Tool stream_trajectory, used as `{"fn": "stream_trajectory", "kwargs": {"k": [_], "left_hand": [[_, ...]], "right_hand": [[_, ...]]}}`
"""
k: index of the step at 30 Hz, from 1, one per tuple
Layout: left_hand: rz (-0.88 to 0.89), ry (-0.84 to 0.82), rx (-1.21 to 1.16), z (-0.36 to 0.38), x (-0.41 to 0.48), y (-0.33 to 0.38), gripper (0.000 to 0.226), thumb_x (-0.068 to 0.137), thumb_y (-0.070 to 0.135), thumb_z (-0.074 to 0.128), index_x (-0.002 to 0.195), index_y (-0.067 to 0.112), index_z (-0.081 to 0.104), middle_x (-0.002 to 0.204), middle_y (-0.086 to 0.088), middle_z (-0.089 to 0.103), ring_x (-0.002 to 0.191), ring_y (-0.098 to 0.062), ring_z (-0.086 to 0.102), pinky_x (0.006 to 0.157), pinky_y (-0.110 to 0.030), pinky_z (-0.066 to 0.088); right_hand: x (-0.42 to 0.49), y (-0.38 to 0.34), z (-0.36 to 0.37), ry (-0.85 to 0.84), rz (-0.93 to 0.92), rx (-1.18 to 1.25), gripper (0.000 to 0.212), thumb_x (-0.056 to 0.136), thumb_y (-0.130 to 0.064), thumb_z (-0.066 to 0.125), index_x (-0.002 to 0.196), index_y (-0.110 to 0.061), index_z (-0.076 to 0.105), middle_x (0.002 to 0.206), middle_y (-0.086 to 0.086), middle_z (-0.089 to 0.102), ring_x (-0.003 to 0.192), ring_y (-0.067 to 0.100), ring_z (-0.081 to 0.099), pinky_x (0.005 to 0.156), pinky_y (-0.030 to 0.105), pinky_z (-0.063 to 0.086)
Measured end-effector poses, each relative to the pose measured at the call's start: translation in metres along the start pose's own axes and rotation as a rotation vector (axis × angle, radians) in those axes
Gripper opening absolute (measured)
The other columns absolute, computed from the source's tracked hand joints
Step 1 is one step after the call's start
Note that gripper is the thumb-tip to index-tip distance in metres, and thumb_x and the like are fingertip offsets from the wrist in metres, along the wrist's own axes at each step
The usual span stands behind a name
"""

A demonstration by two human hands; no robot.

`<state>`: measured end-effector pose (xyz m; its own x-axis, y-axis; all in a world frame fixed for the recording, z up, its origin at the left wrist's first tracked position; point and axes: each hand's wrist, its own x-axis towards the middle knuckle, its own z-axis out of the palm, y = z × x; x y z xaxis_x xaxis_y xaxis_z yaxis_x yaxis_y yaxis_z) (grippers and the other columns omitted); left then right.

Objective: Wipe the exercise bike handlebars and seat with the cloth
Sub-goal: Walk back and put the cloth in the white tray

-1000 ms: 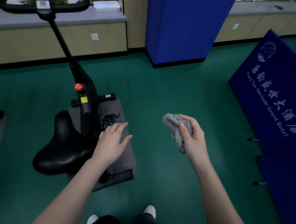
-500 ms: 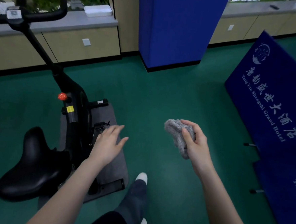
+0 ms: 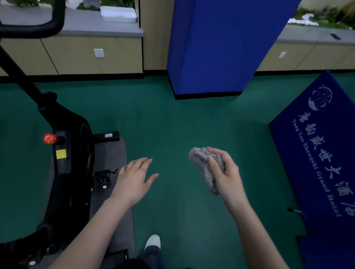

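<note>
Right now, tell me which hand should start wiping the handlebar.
Right. The right hand already grips the cloth, while the left hand is open and empty. The handlebar sits up to the left, so the right likely must reach across.

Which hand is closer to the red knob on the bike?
The left hand, open and empty, hovers just right of the bike frame and the red knob. The right hand is farther right, holding the cloth.
</note>
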<state>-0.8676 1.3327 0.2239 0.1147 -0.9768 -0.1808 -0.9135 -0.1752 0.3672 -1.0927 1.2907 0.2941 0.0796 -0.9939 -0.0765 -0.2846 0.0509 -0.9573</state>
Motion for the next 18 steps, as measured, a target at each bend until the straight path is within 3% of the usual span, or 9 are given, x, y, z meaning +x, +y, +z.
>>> {"fn": "stream_trajectory", "kwargs": {"k": [4, 11, 18], "left_hand": [[-0.066, -0.007, -0.017, -0.01, 0.029, -0.008, 0.059, 0.098, 0.05, 0.038, 0.149, 0.022, 0.029, 0.154, 0.005, 0.029, 0.141, -0.016, 0.024, 0.114, -0.037, 0.018], [-0.18, 0.014, -0.035, -0.022, 0.09, -0.009, 0.059, 0.098, 0.05, 0.039, 0.148, 0.022, 0.029, 0.153, 0.005, 0.03, 0.141, -0.017, 0.025, 0.114, -0.036, 0.02], [-0.266, 0.07, -0.039, -0.032, 0.187, 0.026, 0.058, 0.097, 0.049, 0.04, 0.148, 0.021, 0.03, 0.153, 0.004, 0.031, 0.14, -0.018, 0.026, 0.114, -0.036, 0.021]], "right_hand": [[0.044, -0.006, 0.007, -0.021, 0.013, 0.042, 0.02, 0.097, -0.011, 0.052, 0.112, -0.019, 0.061, 0.121, -0.011, 0.063, 0.111, 0.006, 0.058, 0.1, 0.028, 0.045], [0.137, -0.011, 0.01, -0.114, -0.007, 0.093, 0.021, 0.097, -0.013, 0.052, 0.107, -0.027, 0.063, 0.116, -0.013, 0.065, 0.107, 0.008, 0.062, 0.09, 0.026, 0.05], [0.255, -0.016, -0.009, -0.215, -0.05, 0.107, 0.02, 0.098, -0.013, 0.051, 0.11, -0.024, 0.062, 0.118, -0.013, 0.064, 0.11, 0.008, 0.061, 0.096, 0.028, 0.049]]}}
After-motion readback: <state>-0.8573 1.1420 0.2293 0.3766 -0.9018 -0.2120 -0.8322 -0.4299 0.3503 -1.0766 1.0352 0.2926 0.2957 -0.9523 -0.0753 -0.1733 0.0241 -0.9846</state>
